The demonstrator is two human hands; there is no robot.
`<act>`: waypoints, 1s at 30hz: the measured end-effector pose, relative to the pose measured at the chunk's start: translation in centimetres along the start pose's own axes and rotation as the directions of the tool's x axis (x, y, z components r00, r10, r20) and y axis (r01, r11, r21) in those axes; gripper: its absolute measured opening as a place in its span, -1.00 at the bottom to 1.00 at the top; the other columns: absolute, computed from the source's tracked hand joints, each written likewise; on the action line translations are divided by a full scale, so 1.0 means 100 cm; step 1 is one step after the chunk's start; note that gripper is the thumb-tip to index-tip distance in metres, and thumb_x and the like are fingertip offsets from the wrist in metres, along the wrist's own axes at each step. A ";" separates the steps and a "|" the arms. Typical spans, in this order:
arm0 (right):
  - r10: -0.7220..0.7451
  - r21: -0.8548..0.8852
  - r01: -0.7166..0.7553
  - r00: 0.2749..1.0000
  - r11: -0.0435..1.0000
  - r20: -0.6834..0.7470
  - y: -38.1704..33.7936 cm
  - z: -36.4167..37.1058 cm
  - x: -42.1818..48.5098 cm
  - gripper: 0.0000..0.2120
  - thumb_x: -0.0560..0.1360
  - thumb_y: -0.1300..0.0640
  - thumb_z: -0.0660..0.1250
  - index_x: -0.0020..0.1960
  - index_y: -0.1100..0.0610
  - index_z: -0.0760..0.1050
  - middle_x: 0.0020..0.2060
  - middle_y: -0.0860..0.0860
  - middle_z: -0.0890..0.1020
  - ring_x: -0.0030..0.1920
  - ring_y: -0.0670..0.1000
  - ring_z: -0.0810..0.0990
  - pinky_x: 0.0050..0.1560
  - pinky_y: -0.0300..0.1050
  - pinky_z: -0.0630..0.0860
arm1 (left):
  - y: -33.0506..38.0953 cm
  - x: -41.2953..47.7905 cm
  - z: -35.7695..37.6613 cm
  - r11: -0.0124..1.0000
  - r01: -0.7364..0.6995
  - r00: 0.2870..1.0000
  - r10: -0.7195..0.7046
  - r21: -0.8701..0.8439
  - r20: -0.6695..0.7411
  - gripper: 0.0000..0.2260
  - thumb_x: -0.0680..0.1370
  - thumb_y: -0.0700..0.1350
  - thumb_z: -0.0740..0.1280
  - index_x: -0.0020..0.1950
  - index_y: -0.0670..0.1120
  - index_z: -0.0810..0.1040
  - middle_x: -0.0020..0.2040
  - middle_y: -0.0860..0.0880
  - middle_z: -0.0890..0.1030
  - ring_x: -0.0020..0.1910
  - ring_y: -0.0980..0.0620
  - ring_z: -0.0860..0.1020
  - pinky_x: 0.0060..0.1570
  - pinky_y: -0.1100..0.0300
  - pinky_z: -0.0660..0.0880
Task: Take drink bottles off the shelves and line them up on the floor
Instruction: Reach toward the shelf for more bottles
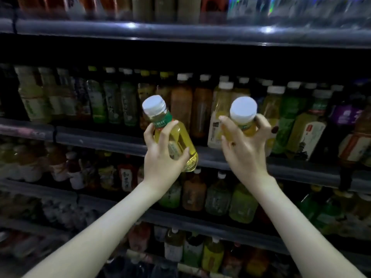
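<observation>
My left hand [161, 157] gripped the first bottle [180, 143] around its body. The bottle held yellow liquid, and its white cap tilted up and to the left. My right hand [245, 151] gripped the second bottle [244, 117] just below its white cap, with the fingers curled round the neck. The hands were apart. Both bottles were held in front of the middle shelf [100, 137], clear of the stocked row [200, 109].

Probably a shop, dim stacked shelves [180, 35], rows of drink bottles [200, 109]
</observation>
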State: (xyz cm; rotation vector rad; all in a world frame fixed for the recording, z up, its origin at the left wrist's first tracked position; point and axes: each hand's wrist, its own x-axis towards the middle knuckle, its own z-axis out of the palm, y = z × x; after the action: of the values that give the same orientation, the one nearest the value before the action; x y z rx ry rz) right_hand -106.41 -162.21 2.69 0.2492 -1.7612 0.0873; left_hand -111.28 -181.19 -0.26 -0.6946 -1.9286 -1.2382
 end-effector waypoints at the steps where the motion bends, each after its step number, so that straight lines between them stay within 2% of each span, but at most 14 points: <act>1: 0.010 0.039 -0.010 1.000 0.999 0.000 -0.011 -0.003 -0.005 -0.53 0.42 0.37 0.36 0.25 0.03 0.39 0.21 0.06 0.13 0.28 0.20 0.21 0.37 -0.34 0.18 | -0.003 -0.010 -0.008 0.999 0.043 0.999 -0.044 0.008 0.020 -0.34 0.40 -0.10 0.51 0.33 0.24 0.20 0.42 -0.10 0.14 0.14 0.12 0.35 -0.03 0.35 0.37; 3: 0.067 0.139 -0.076 0.996 0.987 0.066 -0.037 -0.004 -0.020 -0.54 0.41 0.36 0.36 0.23 0.04 0.41 0.21 0.06 0.13 0.30 0.16 0.19 0.36 -0.40 0.15 | -0.010 -0.032 -0.024 0.990 0.137 0.987 -0.138 0.021 0.076 -0.36 0.41 -0.09 0.49 0.33 0.26 0.23 0.42 -0.02 0.13 0.09 0.24 0.29 -0.02 0.40 0.33; 5: 0.166 0.267 -0.221 0.963 0.938 0.214 -0.066 0.000 -0.037 -0.52 0.37 0.35 0.40 0.23 0.04 0.44 0.24 0.11 0.14 0.32 0.05 0.17 0.38 -0.35 0.16 | -0.024 -0.055 -0.044 0.969 0.244 0.961 -0.248 0.045 0.125 -0.39 0.42 -0.08 0.48 0.34 0.27 0.27 0.42 0.02 0.14 0.08 0.16 0.36 0.01 0.29 0.37; 7: 0.240 0.357 -0.400 0.877 0.844 0.415 -0.097 0.009 -0.058 -0.49 0.35 0.34 0.42 0.24 0.03 0.45 0.27 0.07 0.19 0.33 0.02 0.23 0.41 -0.20 0.24 | -0.042 -0.079 -0.066 0.939 0.328 0.926 -0.341 0.100 0.164 -0.40 0.42 -0.08 0.47 0.34 0.27 0.28 0.43 0.02 0.14 0.06 0.13 0.40 0.00 0.26 0.38; 9: 0.251 0.355 -0.515 0.777 0.780 0.577 -0.134 0.023 -0.081 -0.48 0.35 0.32 0.43 0.26 0.00 0.46 0.29 0.02 0.23 0.33 0.10 0.30 0.38 0.00 0.31 | -0.063 -0.103 -0.094 0.908 0.390 0.886 -0.416 0.155 0.206 -0.41 0.43 -0.08 0.45 0.33 0.28 0.27 0.43 0.03 0.12 0.00 0.14 0.40 -0.05 0.27 0.39; 11: 0.228 0.318 -0.591 0.668 0.741 0.709 -0.178 0.040 -0.101 -0.45 0.36 0.30 0.42 0.29 -0.04 0.45 0.33 0.06 0.27 0.34 0.15 0.29 0.35 0.05 0.31 | -0.085 -0.126 -0.128 0.869 0.445 0.840 -0.489 0.216 0.234 -0.42 0.45 -0.07 0.43 0.34 0.29 0.25 0.42 0.06 0.12 -0.02 0.09 0.44 -0.10 0.25 0.40; 13: 0.178 0.309 -0.623 0.594 0.718 0.784 -0.228 0.057 -0.116 -0.44 0.37 0.30 0.40 0.31 -0.07 0.44 0.34 0.08 0.29 0.34 0.12 0.26 0.35 0.09 0.32 | -0.110 -0.150 -0.170 0.819 0.504 0.788 -0.566 0.275 0.242 -0.43 0.45 -0.06 0.43 0.34 0.29 0.25 0.41 0.07 0.13 -0.03 0.02 0.49 -0.12 0.21 0.45; 15: 0.110 0.326 -0.632 0.549 0.703 0.829 -0.284 0.077 -0.125 -0.43 0.38 0.30 0.38 0.32 -0.09 0.43 0.32 0.04 0.29 0.31 0.06 0.24 0.33 0.01 0.31 | -0.138 -0.173 -0.220 0.767 0.560 0.734 -0.635 0.314 0.242 -0.43 0.44 -0.06 0.43 0.33 0.30 0.25 0.40 0.06 0.14 -0.05 -0.03 0.54 -0.12 0.14 0.52; 17: 0.056 0.326 -0.634 0.505 0.701 0.861 -0.345 0.099 -0.127 -0.41 0.39 0.30 0.37 0.34 -0.10 0.42 0.36 0.07 0.28 0.34 0.08 0.22 0.31 -0.09 0.23 | -0.167 -0.194 -0.278 0.717 0.592 0.691 -0.686 0.368 0.227 -0.43 0.44 -0.05 0.43 0.31 0.33 0.25 0.40 0.06 0.15 -0.06 -0.05 0.55 -0.14 0.13 0.52; 21: -0.012 0.354 -0.663 0.462 0.660 0.887 -0.477 0.151 -0.119 -0.40 0.38 0.27 0.38 0.35 -0.15 0.41 0.37 0.08 0.29 0.34 0.14 0.26 0.35 0.05 0.31 | -0.226 -0.216 -0.401 0.621 0.619 0.630 -0.758 0.481 0.167 -0.42 0.44 -0.04 0.43 0.31 0.35 0.24 0.41 0.07 0.15 -0.07 -0.05 0.51 -0.11 0.17 0.44; 23: -0.056 0.377 -0.677 0.445 0.632 0.894 -0.541 0.175 -0.109 -0.39 0.39 0.26 0.38 0.35 -0.17 0.40 0.39 0.08 0.27 0.35 0.13 0.24 0.36 -0.02 0.26 | -0.250 -0.218 -0.461 0.582 0.632 0.618 -0.777 0.512 0.119 -0.42 0.43 -0.04 0.43 0.31 0.35 0.24 0.43 0.06 0.15 0.00 -0.10 0.52 -0.03 0.13 0.46; 25: -0.091 0.403 -0.688 0.443 0.604 0.892 -0.599 0.197 -0.094 -0.38 0.40 0.25 0.38 0.37 -0.17 0.39 0.41 0.07 0.26 0.37 0.13 0.22 0.34 -0.08 0.20 | -0.274 -0.210 -0.516 0.558 0.649 0.616 -0.784 0.517 0.073 -0.41 0.43 -0.05 0.43 0.32 0.35 0.25 0.41 0.05 0.16 0.04 -0.11 0.50 0.00 0.09 0.48; 27: -0.125 0.439 -0.701 0.452 0.562 0.883 -0.649 0.219 -0.077 -0.38 0.40 0.24 0.39 0.37 -0.18 0.38 0.38 0.07 0.27 0.37 0.12 0.24 0.37 -0.04 0.25 | -0.297 -0.199 -0.565 0.538 0.671 0.610 -0.792 0.510 0.032 -0.40 0.41 -0.06 0.45 0.31 0.35 0.26 0.39 0.05 0.18 0.04 -0.11 0.50 0.02 0.09 0.50; 30: -0.153 0.493 -0.709 0.489 0.504 0.859 -0.709 0.257 -0.049 -0.38 0.38 0.19 0.43 0.36 -0.19 0.39 0.29 0.01 0.32 0.32 0.06 0.32 0.35 0.03 0.33 | -0.337 -0.172 -0.623 0.565 0.673 0.632 -0.774 0.478 0.025 -0.39 0.39 -0.07 0.46 0.27 0.38 0.26 0.39 0.02 0.17 0.06 -0.16 0.52 0.06 -0.03 0.55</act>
State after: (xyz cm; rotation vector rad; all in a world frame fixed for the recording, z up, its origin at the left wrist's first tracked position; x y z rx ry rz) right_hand -114.91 -235.67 -12.89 0.7355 -2.6289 1.3780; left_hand -108.71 -252.53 -15.01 0.2845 -2.7201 -1.1225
